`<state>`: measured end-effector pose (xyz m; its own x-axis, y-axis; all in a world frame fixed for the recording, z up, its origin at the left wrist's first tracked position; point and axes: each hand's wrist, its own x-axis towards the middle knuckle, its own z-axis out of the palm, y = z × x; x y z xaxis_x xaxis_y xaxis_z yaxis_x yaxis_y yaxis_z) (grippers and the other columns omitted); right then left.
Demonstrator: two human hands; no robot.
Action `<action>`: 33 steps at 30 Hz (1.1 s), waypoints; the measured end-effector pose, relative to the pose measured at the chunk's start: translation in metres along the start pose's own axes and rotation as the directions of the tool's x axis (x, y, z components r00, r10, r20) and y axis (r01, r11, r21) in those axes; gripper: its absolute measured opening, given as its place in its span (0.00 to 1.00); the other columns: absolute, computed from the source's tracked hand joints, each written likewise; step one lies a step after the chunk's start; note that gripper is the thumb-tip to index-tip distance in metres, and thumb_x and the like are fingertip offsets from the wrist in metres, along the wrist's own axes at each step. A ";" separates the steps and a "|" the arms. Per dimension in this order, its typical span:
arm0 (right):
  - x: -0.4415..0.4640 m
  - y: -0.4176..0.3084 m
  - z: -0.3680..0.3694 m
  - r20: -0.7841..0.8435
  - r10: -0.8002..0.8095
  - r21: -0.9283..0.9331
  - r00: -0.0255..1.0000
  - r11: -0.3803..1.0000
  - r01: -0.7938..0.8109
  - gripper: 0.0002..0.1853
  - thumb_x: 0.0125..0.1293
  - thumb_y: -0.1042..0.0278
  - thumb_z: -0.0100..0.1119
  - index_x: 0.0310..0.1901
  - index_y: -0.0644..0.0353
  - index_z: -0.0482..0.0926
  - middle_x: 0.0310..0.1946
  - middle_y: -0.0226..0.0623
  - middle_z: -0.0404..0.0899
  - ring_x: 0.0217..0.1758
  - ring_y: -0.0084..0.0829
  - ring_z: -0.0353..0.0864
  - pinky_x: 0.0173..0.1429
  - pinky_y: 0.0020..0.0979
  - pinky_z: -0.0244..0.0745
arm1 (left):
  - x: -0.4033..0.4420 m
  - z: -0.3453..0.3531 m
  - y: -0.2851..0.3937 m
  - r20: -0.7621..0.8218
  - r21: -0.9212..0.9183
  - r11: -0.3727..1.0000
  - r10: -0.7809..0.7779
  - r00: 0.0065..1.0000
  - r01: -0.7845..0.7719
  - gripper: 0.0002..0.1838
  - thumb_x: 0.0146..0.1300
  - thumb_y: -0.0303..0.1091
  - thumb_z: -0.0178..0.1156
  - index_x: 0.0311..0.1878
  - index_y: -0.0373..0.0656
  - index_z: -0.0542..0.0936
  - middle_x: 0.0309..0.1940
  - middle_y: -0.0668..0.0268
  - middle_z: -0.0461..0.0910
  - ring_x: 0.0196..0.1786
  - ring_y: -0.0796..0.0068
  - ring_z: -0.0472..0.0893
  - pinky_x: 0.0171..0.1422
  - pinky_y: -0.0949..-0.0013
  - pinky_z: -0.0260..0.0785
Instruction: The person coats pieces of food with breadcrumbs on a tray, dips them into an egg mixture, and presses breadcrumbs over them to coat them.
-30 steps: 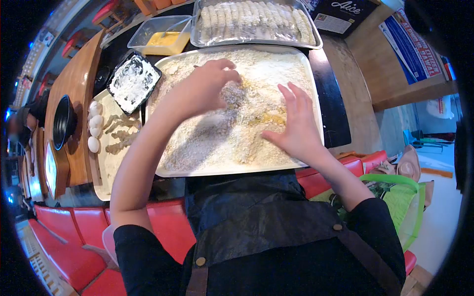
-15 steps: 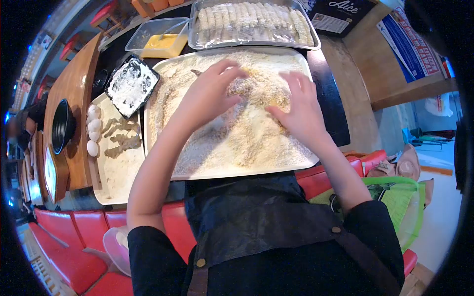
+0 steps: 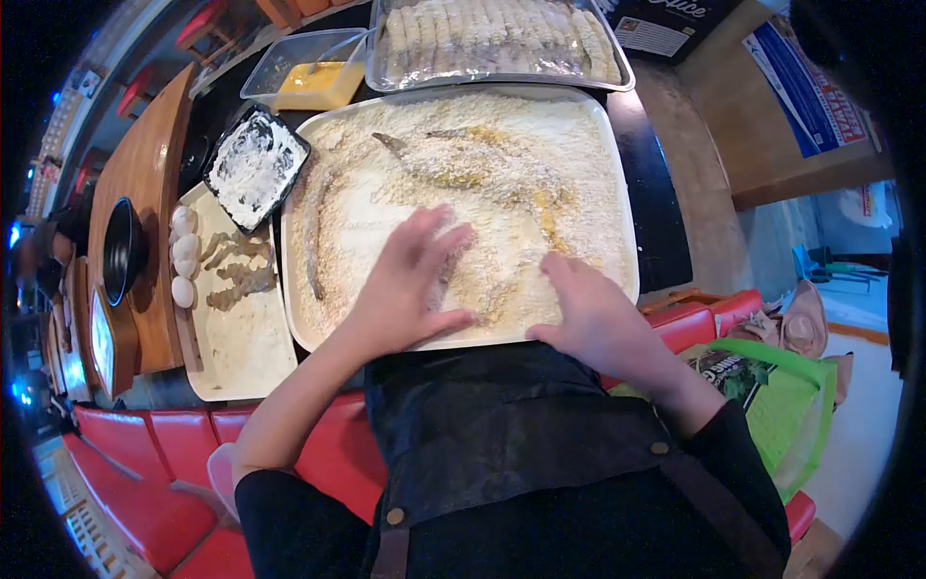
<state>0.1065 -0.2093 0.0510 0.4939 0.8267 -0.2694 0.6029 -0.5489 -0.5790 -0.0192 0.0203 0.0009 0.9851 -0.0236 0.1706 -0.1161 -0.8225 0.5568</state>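
Head cam, looking down: the main prawn (image 3: pixel 453 180) lies in the far half of the big tray (image 3: pixel 630 232), half buried in crumbs (image 3: pixel 502 241), with its dark tail (image 3: pixel 388 144) poking out to the left. Left hand (image 3: pixel 410 285) is spread pretty wide, right hand (image 3: pixel 598 314) has a smaller gap between thumb and fingers. Neither seems to hold anything; both are low at the near side of the tray, nearest the loose crumbs, and I can't tell if every fingertip touches them

Handling-wise, I'd guess it's light, soft and bendy, kinda slippery wherever that yellow wet patch (image 3: pixel 552 224) shows. The coating's the fragile bit imo, so a hard pinch mid-body would probably rub it bald. Best hold is the bare tail, with fingers scooped loosely under the middle. Same goes for the skinny one (image 3: pixel 311 232) along the left side, which looks easier to bend
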 end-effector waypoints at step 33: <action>0.104 0.008 -0.004 -0.548 -0.364 -0.246 0.753 0.931 0.271 0.04 0.58 0.73 0.63 0.33 0.63 0.82 0.37 0.40 0.78 0.46 0.42 0.75 0.54 0.40 0.71 | 0.066 -0.061 -0.056 -0.161 0.179 0.984 0.028 0.987 0.002 0.06 0.58 0.27 0.66 0.39 0.40 0.85 0.42 0.59 0.82 0.44 0.68 0.83 0.47 0.69 0.74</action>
<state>0.1659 -0.1282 0.0215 0.4961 0.7548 0.4291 0.8488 -0.3176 -0.4226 0.0446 0.0991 0.0308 0.9480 0.0456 0.3149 -0.0900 -0.9109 0.4027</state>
